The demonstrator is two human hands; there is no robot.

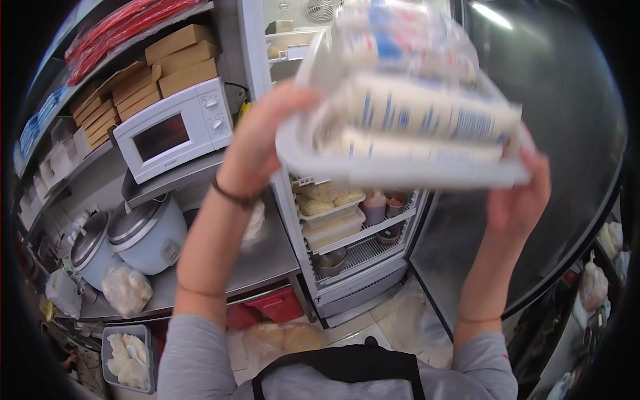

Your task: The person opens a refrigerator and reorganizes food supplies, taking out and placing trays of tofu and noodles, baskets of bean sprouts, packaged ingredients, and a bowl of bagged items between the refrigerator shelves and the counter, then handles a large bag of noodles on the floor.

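Note:
A white plastic tub (320, 167) is held up in front of the open upright refrigerator (362, 295). My left hand (267, 132) grips its left side, and my right hand (520, 192) has hold of the right front corner. Inside the tub lie cream-coloured cylindrical packages (425, 110) with blue print. Behind them are clear plastic packs (400, 42) with red and blue marks, blurred by motion. The tub hides much of the upper shelves. Below it, the lower shelves carry stacked containers of pale food (330, 210), a bottle (374, 207) and metal bowls (331, 262).
The refrigerator's door (525, 100) stands swung out to the right. At left, a white microwave (172, 130) sits above a steel counter (260, 270) with rice cookers (145, 235). Filled plastic bags (285, 340) and red bins (275, 305) are down low, near the floor. A grey tub (150, 360) holds pale food.

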